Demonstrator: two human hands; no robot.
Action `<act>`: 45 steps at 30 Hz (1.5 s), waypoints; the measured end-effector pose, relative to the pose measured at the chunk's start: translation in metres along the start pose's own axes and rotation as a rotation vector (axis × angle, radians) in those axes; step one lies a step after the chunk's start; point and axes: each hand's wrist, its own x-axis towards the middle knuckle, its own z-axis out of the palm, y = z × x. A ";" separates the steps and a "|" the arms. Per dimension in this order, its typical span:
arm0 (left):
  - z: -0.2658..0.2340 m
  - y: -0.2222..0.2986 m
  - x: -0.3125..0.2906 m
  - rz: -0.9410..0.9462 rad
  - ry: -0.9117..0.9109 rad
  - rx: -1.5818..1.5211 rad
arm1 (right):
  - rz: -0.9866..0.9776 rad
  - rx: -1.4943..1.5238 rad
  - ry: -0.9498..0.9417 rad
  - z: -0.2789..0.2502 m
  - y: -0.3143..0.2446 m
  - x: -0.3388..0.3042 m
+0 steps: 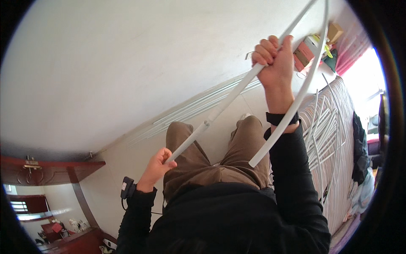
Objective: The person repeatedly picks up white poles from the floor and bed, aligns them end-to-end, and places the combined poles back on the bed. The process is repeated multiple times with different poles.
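Note:
My right hand (275,59), raised in front of me, is wrapped round a white tube (232,97) that slants down to the left. My left hand (158,166), lower and near my left knee, pinches a thinner grey-white tube (188,143). The two tube ends meet in line between my hands; whether one sits inside the other I cannot tell. A curved white tube (302,91) passes in front of my right wrist, its end hanging free above my thigh. Its top leaves the picture beside the held tube, so any join is hidden.
Several long white tubes (186,111) lie on the floor along the wall (105,63). More tubes (323,127) are heaped on a striped bed (342,110) at my right. Boxes (304,55) stand beyond it. A dark red wooden door (53,170) is at the left.

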 end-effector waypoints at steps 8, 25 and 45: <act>0.014 0.055 0.022 0.437 0.575 0.552 | 0.008 -0.035 0.049 0.019 -0.001 0.008; 0.043 0.251 0.149 0.987 0.245 -0.378 | 0.127 -0.282 0.089 0.078 0.006 0.023; 0.031 0.257 0.097 1.202 0.249 -0.518 | 0.390 -0.908 -0.468 -0.018 0.041 -0.048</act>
